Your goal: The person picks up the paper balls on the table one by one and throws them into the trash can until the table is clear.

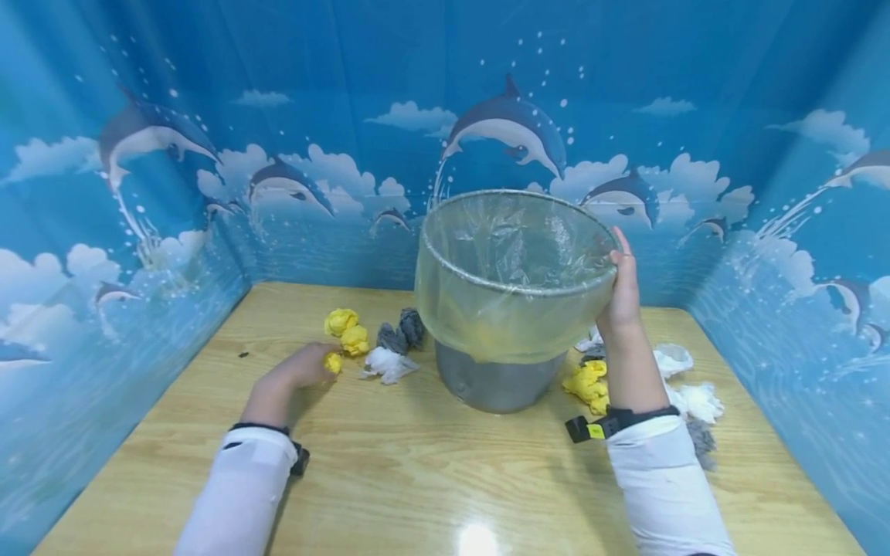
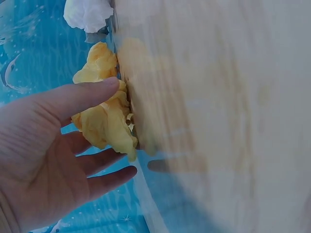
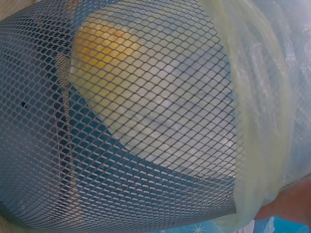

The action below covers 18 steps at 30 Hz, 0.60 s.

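Observation:
A grey mesh wastebasket [image 1: 497,382], lined with a translucent yellow bin bag [image 1: 501,320], stands tilted on the table in the head view. My right hand [image 1: 621,297] holds its rim on the right side, over the folded bag edge. To the left, my left hand [image 1: 302,369] has a crumpled yellow paper ball [image 2: 109,121] between thumb and fingers; the index finger is mostly hidden behind it. Two more yellow balls [image 1: 349,332] lie just beyond. Through the mesh, something yellow [image 3: 104,46] shows in the bag.
Grey crumpled balls [image 1: 402,332] and a white one [image 1: 388,365] lie left of the basket. On its right are yellow paper [image 1: 589,384], white pieces [image 1: 698,401] and a grey piece [image 1: 701,439]. A dolphin-print curtain [image 1: 334,93] encloses the wooden table [image 1: 417,479].

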Tool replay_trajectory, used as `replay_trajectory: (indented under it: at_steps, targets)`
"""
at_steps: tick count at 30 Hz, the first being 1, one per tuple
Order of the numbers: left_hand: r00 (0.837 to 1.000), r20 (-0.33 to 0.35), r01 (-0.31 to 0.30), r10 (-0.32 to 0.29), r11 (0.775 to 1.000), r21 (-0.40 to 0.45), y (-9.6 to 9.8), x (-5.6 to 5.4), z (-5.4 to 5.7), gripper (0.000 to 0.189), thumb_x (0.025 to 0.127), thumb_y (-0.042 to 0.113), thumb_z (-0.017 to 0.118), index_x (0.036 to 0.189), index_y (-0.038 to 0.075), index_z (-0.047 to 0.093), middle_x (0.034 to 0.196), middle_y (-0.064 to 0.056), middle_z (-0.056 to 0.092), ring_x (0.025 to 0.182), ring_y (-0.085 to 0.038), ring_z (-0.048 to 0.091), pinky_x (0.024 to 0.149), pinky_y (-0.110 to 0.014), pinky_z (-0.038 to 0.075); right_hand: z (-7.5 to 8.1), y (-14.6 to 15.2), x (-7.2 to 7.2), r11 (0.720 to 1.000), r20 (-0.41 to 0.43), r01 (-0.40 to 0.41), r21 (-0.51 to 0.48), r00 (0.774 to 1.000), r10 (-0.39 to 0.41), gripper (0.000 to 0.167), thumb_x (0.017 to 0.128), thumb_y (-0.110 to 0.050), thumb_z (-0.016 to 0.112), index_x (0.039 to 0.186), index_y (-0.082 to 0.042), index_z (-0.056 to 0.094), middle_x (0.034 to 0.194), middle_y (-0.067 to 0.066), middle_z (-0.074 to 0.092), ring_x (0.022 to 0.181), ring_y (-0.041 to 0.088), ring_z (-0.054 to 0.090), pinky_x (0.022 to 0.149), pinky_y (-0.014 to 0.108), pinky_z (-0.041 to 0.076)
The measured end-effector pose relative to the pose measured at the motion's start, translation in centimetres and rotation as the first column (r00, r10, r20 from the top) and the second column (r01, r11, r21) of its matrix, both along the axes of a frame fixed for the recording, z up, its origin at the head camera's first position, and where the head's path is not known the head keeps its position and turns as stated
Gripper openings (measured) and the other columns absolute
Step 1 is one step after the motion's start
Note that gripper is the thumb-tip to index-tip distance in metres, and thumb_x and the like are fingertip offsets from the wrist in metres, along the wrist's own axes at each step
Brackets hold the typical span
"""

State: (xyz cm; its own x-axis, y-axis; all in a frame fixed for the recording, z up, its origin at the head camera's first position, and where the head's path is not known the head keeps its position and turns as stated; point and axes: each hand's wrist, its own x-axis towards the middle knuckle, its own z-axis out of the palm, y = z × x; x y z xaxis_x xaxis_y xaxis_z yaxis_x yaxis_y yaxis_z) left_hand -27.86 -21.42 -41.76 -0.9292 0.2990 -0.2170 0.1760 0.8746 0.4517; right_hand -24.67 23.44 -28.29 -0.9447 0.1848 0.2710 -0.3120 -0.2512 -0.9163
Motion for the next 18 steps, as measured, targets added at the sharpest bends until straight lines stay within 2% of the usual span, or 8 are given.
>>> replay_trajectory:
  at_steps: [9,18]
  targets:
    - [1.000,-0.008,0.000,0.000,1.000,-0.013,-0.03,-0.14,-0.38,0.054,0.087,0.003,0.061,0.138,-0.007,0.046,0.138,-0.031,0.047,0.128,-0.050,0.042,0.106,-0.059,0.036,-0.06,0.12,-0.02,1.000,0.020,-0.005,-0.003,1.000,0.005,0.064,0.097,-0.033,0.031,0.156,-0.025,0.008,0.160,0.007,0.019,0.143,0.025,0.027,0.118,0.035,0.025]
    - [0.999,0.020,-0.035,0.035,0.999,-0.018,-0.04,-0.14,-0.36,0.056,0.088,0.003,0.059,0.141,-0.003,0.044,0.142,-0.031,0.043,0.131,-0.050,0.038,0.107,-0.060,0.033,-0.30,0.49,-0.21,0.999,0.012,-0.037,0.010,0.999,0.036,0.064,0.100,-0.042,0.026,0.157,-0.024,0.004,0.164,-0.002,0.004,0.149,0.020,0.013,0.122,0.036,0.012]
